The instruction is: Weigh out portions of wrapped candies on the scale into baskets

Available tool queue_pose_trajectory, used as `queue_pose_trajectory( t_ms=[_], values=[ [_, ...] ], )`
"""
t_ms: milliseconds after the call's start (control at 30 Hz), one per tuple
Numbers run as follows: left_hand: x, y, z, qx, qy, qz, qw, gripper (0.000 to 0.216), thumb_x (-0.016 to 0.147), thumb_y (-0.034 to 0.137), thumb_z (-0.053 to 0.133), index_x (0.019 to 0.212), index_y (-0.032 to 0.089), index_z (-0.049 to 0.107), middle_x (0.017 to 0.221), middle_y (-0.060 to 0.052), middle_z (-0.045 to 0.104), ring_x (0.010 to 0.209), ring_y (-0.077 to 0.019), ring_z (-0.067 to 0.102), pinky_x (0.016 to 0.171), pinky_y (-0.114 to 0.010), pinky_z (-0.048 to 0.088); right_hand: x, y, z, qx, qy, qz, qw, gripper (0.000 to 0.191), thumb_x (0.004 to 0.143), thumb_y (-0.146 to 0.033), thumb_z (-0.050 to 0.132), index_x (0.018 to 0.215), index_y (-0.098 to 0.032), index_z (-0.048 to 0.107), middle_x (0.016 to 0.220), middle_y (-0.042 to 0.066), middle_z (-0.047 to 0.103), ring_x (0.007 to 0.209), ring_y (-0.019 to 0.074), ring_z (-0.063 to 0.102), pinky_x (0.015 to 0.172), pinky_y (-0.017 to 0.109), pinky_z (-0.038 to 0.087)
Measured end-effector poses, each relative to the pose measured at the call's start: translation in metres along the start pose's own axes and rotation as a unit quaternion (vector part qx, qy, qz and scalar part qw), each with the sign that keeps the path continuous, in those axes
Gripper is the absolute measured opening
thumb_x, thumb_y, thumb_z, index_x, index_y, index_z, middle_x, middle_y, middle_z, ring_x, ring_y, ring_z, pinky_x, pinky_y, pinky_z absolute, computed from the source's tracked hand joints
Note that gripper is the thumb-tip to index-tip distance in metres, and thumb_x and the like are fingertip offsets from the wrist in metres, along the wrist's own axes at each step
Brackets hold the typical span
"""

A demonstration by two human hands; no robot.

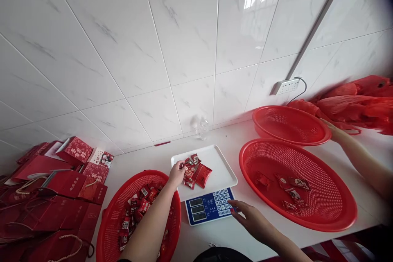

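Reaching across the white counter [139,159], the left hand [177,175] meets a small pile of red packets [203,176] on the white tray [221,168] of a weighing scale [209,208]. From where I stand, its fingers are bent against the near side of the pile; I cannot tell whether they grip a packet. The right hand [248,216] is apart from the left and holds nothing visible: its fingers are extended toward the right edge of the scale's keypad, and contact with the keys cannot be confirmed. The scale's display panel lies between the hands, on the near side of the tray. Under the left forearm stands a red basket [105,217] containing many wrapped packets. Farther left of that hand, red gift bags [66,184] and printed cartons [77,149] are grouped against the tiled wall [190,49]. To the right of the right hand, a wide red basket [333,202] contains a few packets. Beyond it is another red basket [291,123], with a co-worker's hand [332,130] at its right rim. Red plastic bags [353,104] lie behind that hand; a power strip [287,86] is at the wall, beyond both baskets.
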State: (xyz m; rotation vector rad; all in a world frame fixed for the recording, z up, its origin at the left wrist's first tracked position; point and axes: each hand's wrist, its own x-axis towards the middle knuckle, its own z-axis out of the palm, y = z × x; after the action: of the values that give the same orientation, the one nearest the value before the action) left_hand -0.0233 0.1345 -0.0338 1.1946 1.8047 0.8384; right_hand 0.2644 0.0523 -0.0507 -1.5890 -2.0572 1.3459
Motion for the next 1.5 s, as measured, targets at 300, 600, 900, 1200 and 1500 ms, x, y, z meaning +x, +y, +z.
queue_pose_trajectory(
  t_ms=[300,600,900,1200,1500],
  values=[
    [-0.078,0.028,0.042,-0.065,-0.243,0.067,0.966,0.031,0.079,0.037,0.052,0.105,0.019,0.051,0.079,0.000,0.062,0.056,-0.0087,0.054,0.053,-0.021,0.043,0.001,-0.025,0.007,0.207,-0.068,-0.028,0.976,0.053,0.081,-0.054,0.045,0.120,-0.019,0.051,0.105,0.008,0.065,0.096,0.0208,0.060,0.084,0.032,0.046],
    [-0.128,-0.024,0.013,0.013,-0.115,0.048,0.992,0.023,0.078,0.039,0.050,0.090,0.020,0.053,0.083,-0.002,0.066,0.076,-0.0156,0.060,0.070,-0.026,0.045,0.005,-0.030,0.025,0.144,-0.088,-0.026,0.985,0.036,0.080,-0.046,0.048,0.101,-0.019,0.061,0.099,0.006,0.067,0.091,0.0214,0.060,0.082,0.032,0.046],
    [-0.135,-0.140,-0.050,0.118,0.056,-0.142,0.981,0.054,0.072,0.049,0.045,0.113,0.014,0.048,0.126,-0.014,0.055,0.120,-0.0256,0.048,0.098,-0.035,0.039,0.008,0.004,0.005,0.007,0.038,-0.009,0.999,0.035,0.083,-0.040,0.040,0.106,-0.021,0.060,0.105,0.007,0.068,0.092,0.0210,0.064,0.077,0.030,0.050],
    [-0.136,-0.100,-0.010,0.082,-0.054,-0.090,0.991,0.072,0.076,0.041,0.049,0.136,0.009,0.028,0.142,-0.016,0.036,0.132,-0.0216,0.032,0.109,-0.033,0.025,0.019,0.081,0.005,-0.265,0.275,-0.061,0.922,0.047,0.086,-0.037,0.037,0.128,-0.017,0.042,0.129,0.013,0.052,0.121,0.0275,0.046,0.097,0.045,0.042],
    [-0.138,-0.102,0.000,0.185,-0.076,-0.084,0.976,0.076,0.068,0.007,0.040,0.141,0.007,0.019,0.148,-0.010,0.024,0.136,-0.0147,0.022,0.111,-0.025,0.016,0.005,0.066,-0.024,-0.276,0.206,0.104,0.933,0.049,0.087,-0.032,0.031,0.133,-0.014,0.039,0.121,0.011,0.058,0.114,0.0287,0.047,0.088,0.042,0.044]
  ],
)
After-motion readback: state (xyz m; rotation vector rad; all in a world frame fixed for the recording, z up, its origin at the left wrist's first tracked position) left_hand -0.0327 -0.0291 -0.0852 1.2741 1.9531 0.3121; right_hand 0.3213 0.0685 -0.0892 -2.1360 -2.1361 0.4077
